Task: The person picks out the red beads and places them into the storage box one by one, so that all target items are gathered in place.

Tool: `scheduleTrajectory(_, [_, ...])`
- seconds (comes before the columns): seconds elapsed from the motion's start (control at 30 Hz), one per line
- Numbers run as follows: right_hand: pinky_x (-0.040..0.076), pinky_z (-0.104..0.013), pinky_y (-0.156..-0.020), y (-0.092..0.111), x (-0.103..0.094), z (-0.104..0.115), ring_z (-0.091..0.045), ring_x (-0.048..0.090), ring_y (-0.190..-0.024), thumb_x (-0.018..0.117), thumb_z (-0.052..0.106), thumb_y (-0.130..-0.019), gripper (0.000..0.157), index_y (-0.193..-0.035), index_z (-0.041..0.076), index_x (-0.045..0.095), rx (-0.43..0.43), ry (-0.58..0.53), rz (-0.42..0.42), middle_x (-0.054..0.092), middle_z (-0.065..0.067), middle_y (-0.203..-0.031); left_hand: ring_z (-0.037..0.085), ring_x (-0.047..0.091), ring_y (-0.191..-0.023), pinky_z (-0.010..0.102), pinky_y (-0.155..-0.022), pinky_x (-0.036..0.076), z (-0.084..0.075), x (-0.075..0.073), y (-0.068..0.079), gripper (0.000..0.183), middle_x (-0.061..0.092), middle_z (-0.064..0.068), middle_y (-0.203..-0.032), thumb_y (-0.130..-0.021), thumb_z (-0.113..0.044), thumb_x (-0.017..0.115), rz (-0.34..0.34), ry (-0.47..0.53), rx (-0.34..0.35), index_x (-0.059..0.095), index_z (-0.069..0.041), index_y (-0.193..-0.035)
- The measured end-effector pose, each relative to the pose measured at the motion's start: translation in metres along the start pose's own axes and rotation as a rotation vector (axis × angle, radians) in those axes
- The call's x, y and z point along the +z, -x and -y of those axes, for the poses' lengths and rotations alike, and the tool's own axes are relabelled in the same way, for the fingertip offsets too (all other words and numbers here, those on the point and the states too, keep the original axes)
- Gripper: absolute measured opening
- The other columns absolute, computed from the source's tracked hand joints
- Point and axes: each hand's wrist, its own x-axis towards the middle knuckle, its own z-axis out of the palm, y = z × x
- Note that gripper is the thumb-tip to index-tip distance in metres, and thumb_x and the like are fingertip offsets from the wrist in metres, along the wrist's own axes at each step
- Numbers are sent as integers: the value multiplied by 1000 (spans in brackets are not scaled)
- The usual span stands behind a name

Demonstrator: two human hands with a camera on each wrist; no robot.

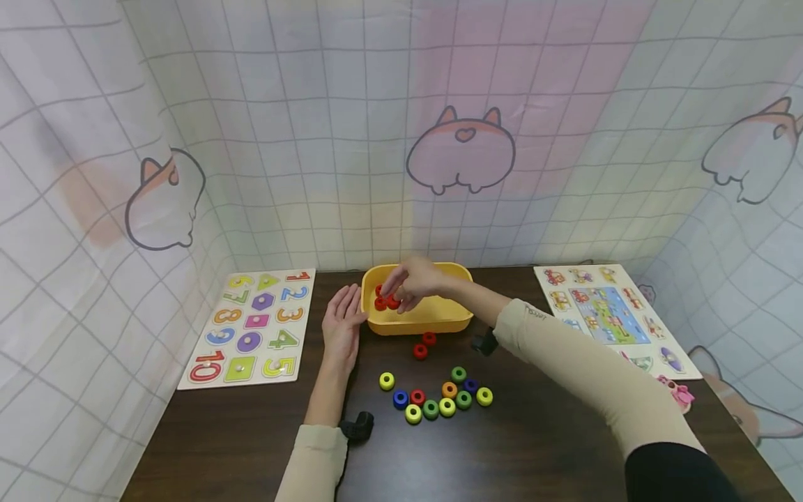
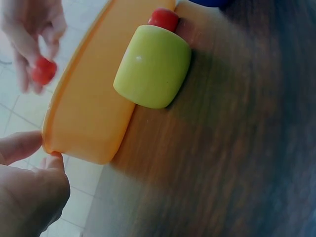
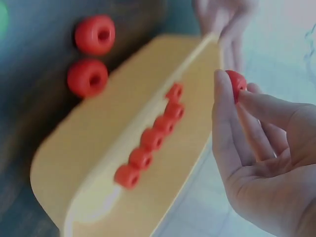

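Observation:
A yellow tray [image 1: 439,322] stands at the back of the table. Over its left part, my right hand [image 1: 419,280] pinches a red bead [image 3: 236,85] between thumb and fingers, clearly visible in the right wrist view. Inside, several red beads [image 3: 152,139] form a row along the wall. My left hand [image 1: 341,328] rests beside the tray's left end, fingers extended, the thumb at the rim. In the left wrist view, its fingertips [image 2: 55,159] meet the tray's corner. Two loose red beads [image 1: 420,351] lie just in front of the tray.
Several yellow, green, blue, orange and red beads [image 1: 447,407] lie scattered nearer the front. To the left is a number puzzle board [image 1: 257,339]; a picture puzzle board [image 1: 665,348] lies to the right, partly behind my right sleeve. A patterned curtain [image 1: 351,174] hangs behind the table.

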Motion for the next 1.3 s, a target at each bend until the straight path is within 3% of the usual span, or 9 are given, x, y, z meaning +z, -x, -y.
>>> scheduleTrajectory(0.3, [58, -53, -77, -46, -4, -29, -41, 71, -82, 57, -6, -90, 25, -110, -3, 70, 80, 37, -106, 72, -19, -104, 25, 41, -139, 35, -114, 33, -6, 2, 2, 71, 37, 18, -152, -82, 31, 46, 14, 26, -14, 37, -4, -143])
scheduleTrajectory(0.43, [60, -50, -73, -53, 1, -39, -39, 72, -80, 56, -6, -88, 25, -107, -2, 72, 89, 64, -146, 72, -16, -103, 25, 40, -139, 35, -114, 33, -8, 4, 4, 72, 40, 16, -150, -81, 31, 47, 11, 29, -29, 37, -4, -144])
scheduleTrajectory(0.63, [61, -47, -73, -52, 5, -44, -36, 72, -80, 54, -9, -87, 29, -107, -1, 72, 66, 89, -168, 72, -16, -105, 26, 38, -140, 36, -114, 33, -8, 5, 4, 72, 32, 21, -154, -81, 30, 46, 19, 15, -22, 35, -3, -144])
scheduleTrajectory(0.83, [58, -52, -79, -36, -3, -37, -40, 71, -86, 57, -7, -89, 26, -112, -3, 70, 12, 45, -142, 70, -20, -112, 24, 42, -138, 36, -114, 33, -4, 1, 1, 72, 35, 19, -153, -81, 30, 48, 2, -3, -6, 38, -5, -143])
scheduleTrajectory(1.1, [61, -42, -74, 20, -9, -18, -32, 73, -83, 61, 0, -92, 19, -108, 1, 72, -118, 92, -59, 73, -10, -102, 24, 42, -138, 39, -116, 30, -1, 0, 0, 71, 38, 18, -151, -81, 29, 49, -5, -13, 15, 39, -5, -142])
scheduleTrajectory(1.3, [62, -41, -70, 56, 4, -25, -30, 73, -79, 65, 0, -90, 18, -105, 6, 74, -160, 169, 28, 74, -8, -102, 26, 40, -139, 39, -116, 30, 0, 0, 1, 71, 40, 17, -150, -81, 30, 47, 1, -3, 14, 38, -4, -143])
